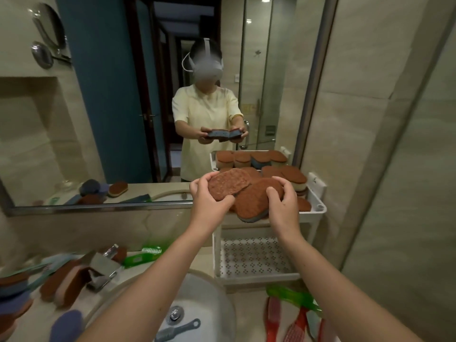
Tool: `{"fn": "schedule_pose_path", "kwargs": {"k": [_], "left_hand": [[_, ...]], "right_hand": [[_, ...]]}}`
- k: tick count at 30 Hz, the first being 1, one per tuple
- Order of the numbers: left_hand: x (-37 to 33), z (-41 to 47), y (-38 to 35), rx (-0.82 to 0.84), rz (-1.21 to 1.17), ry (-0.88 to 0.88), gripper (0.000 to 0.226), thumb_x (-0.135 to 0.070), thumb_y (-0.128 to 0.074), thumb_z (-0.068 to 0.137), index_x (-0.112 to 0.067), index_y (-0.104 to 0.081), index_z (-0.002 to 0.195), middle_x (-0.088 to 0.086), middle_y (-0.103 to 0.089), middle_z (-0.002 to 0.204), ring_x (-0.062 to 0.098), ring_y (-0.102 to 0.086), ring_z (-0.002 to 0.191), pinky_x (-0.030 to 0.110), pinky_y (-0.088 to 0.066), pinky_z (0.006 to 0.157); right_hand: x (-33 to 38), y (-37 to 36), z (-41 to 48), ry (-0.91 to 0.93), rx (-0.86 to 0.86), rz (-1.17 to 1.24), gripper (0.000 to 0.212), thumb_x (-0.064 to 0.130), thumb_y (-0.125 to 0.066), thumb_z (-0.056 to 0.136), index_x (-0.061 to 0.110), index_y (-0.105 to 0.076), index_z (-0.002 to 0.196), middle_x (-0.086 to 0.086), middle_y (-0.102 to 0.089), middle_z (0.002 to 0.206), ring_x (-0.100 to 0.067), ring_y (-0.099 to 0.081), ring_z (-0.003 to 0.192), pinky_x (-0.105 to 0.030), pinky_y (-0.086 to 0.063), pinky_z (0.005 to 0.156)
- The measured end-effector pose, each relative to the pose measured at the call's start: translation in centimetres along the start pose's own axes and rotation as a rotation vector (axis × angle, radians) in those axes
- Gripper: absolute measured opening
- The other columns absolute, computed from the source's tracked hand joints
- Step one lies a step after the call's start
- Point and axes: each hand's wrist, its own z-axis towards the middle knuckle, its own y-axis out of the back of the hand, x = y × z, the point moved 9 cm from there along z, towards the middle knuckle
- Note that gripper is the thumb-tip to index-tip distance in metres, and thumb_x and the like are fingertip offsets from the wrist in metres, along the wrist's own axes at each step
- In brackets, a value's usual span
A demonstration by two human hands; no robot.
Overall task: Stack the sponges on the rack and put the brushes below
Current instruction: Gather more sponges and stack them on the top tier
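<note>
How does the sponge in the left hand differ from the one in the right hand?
The left sponge, gripped by the left hand, sits higher and overlaps the right sponge, gripped by the right hand. The left sponge shows only a mottled brown face; the right sponge also shows a blue-grey foam edge. The right sponge overhangs the white rack at its front; the left sponge sticks out to its left. Both are rounded, brown-faced.

The rack (318, 211) stands right of the sink (217, 287), against the mirror (111, 119); sponges (293, 175) on its top shelf (314, 193), held sponges (228, 185) over its front edge; brushes (293, 314) on the counter (249, 309) before it, other sponges (66, 282) left of the sink
</note>
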Motion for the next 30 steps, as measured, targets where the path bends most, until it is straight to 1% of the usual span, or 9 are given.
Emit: {"fn": "schedule_pose_path", "kwargs": {"k": [3, 7, 10, 12, 15, 18, 21, 27, 30], "left_hand": [[-0.2, 0.2, -2.8, 0.034, 0.027, -0.022, 0.057, -0.021, -0.071, 0.075, -0.036, -0.043, 0.123, -0.007, -0.029, 0.121, -0.01, -0.041, 0.096, 0.007, -0.035, 0.07], [0.0, 0.9, -5.6, 0.069, 0.072, -0.017, 0.055, -0.032, -0.068, 0.072, -0.04, -0.042, 0.12, -0.008, -0.031, 0.119, -0.014, -0.041, 0.093, 0.005, -0.031, 0.068], [0.6, 1.4, -6.7, 0.073, 0.111, 0.004, 0.06, -0.043, -0.061, 0.065, -0.039, -0.042, 0.122, -0.008, -0.032, 0.12, -0.011, -0.042, 0.093, 0.008, -0.033, 0.069], [1.0, 1.8, -7.2, 0.068, 0.152, 0.005, 0.064, -0.046, -0.059, 0.063, -0.038, -0.042, 0.125, -0.007, -0.033, 0.121, -0.002, -0.046, 0.098, 0.013, -0.037, 0.076], [1.2, 2.3, -7.7, 0.049, 0.269, -0.024, 0.065, -0.046, -0.055, 0.066, -0.034, -0.043, 0.129, -0.008, -0.036, 0.12, 0.013, -0.043, 0.113, 0.03, -0.042, 0.093], [1.2, 2.6, -7.6, 0.012, 0.383, -0.05, 0.063, -0.046, -0.049, 0.07, -0.032, -0.044, 0.131, -0.007, -0.043, 0.125, 0.014, -0.036, 0.121, 0.039, -0.037, 0.102], [1.2, 2.7, -7.6, -0.013, 0.445, -0.078, 0.061, -0.044, -0.045, 0.072, -0.03, -0.046, 0.132, -0.007, -0.047, 0.129, 0.015, -0.034, 0.123, 0.042, -0.033, 0.106], [1.2, 2.6, -7.5, -0.009, 0.465, -0.107, 0.061, -0.042, -0.041, 0.075, -0.028, -0.047, 0.134, -0.005, -0.049, 0.13, 0.015, -0.034, 0.124, 0.044, -0.029, 0.109], [1.2, 2.4, -7.6, 0.015, 0.51, -0.127, 0.064, -0.042, -0.038, 0.076, -0.026, -0.047, 0.137, -0.004, -0.048, 0.132, 0.016, -0.034, 0.125, 0.043, -0.025, 0.11]], "right_hand": [[-1.4, 2.7, 1.3, -0.056, -0.039, 0.01, 0.023, 0.028, -0.05, 0.095, 0.032, -0.053, 0.117, 0.001, -0.052, 0.124, -0.013, -0.053, 0.11, -0.037, -0.05, 0.091], [-3.0, 5.7, 2.9, -0.074, -0.083, 0.018, 0.021, 0.03, -0.049, 0.095, 0.034, -0.051, 0.115, 0.006, -0.054, 0.116, -0.009, -0.056, 0.105, -0.023, -0.049, 0.074], [-4.1, 6.9, 4.0, -0.107, -0.096, 0.001, 0.023, 0.03, -0.05, 0.094, 0.03, -0.049, 0.116, 0.0, -0.054, 0.121, -0.017, -0.054, 0.111, -0.04, -0.052, 0.09], [-4.6, 7.4, 4.7, -0.127, -0.111, 0.0, 0.022, 0.03, -0.051, 0.093, 0.03, -0.048, 0.114, -0.001, -0.055, 0.119, -0.016, -0.056, 0.106, -0.041, -0.053, 0.088], [-4.9, 8.1, 5.6, -0.115, -0.141, -0.003, 0.02, 0.028, -0.053, 0.092, 0.029, -0.047, 0.111, 0.004, -0.054, 0.113, -0.01, -0.055, 0.097, -0.029, -0.048, 0.075], [-5.5, 8.2, 6.5, -0.134, -0.141, -0.021, 0.021, 0.027, -0.052, 0.093, 0.028, -0.045, 0.113, 0.001, -0.048, 0.12, -0.006, -0.051, 0.095, -0.032, -0.048, 0.081], [-5.7, 8.2, 7.1, -0.153, -0.145, -0.029, 0.021, 0.025, -0.051, 0.093, 0.027, -0.044, 0.113, 0.002, -0.046, 0.118, -0.011, -0.051, 0.099, -0.038, -0.05, 0.088], [-6.1, 8.4, 8.4, -0.158, -0.175, -0.095, 0.02, 0.022, -0.052, 0.091, 0.021, -0.045, 0.11, 0.004, -0.045, 0.114, -0.016, -0.052, 0.099, -0.035, -0.045, 0.084], [-6.3, 8.1, 8.7, -0.154, -0.168, -0.143, 0.025, 0.024, -0.052, 0.091, 0.018, -0.046, 0.114, 0.013, -0.044, 0.098, -0.009, -0.053, 0.086, -0.027, -0.041, 0.07]]}}
